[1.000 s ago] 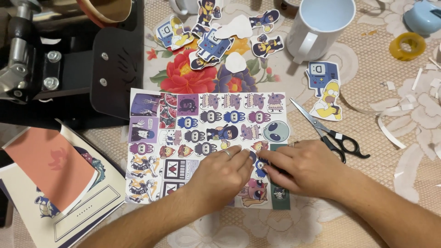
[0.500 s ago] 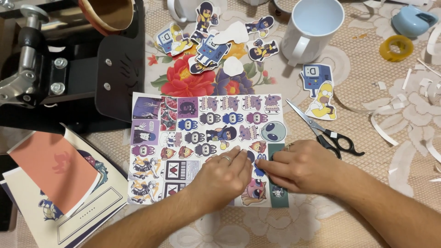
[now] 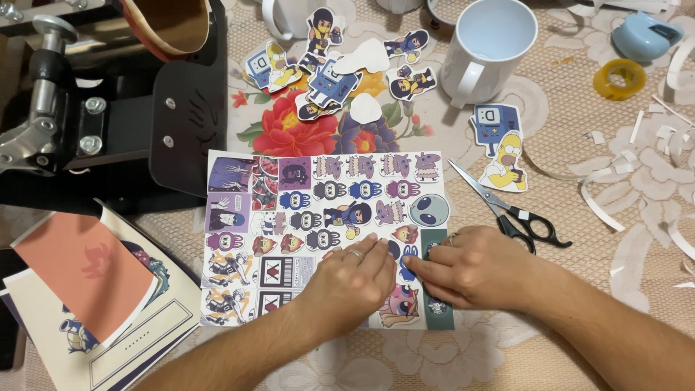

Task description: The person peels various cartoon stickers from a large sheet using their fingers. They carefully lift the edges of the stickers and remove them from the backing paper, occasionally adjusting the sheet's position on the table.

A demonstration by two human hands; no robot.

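Nearby: scissors (image 3: 515,211) rt of sticker sheet (image 3: 304,210); both hands (image 3: 355,279) on sheet.

Two hands on one sticker sheet (image 3: 304,217): left hand (image 3: 352,281) and right hand (image 3: 474,266) side by side. One pair of scissors (image 3: 507,210) just beyond the right hand. Two white mugs in view, one (image 3: 489,47) full, one (image 3: 282,16) half cut off. One yellow tape roll (image 3: 620,78) far right. One press (image 3: 94,108) far left.

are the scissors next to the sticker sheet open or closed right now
Open. The scissors lie flat on the tablecloth right of the sticker sheet, blades parted in a narrow V, nobody holding them.
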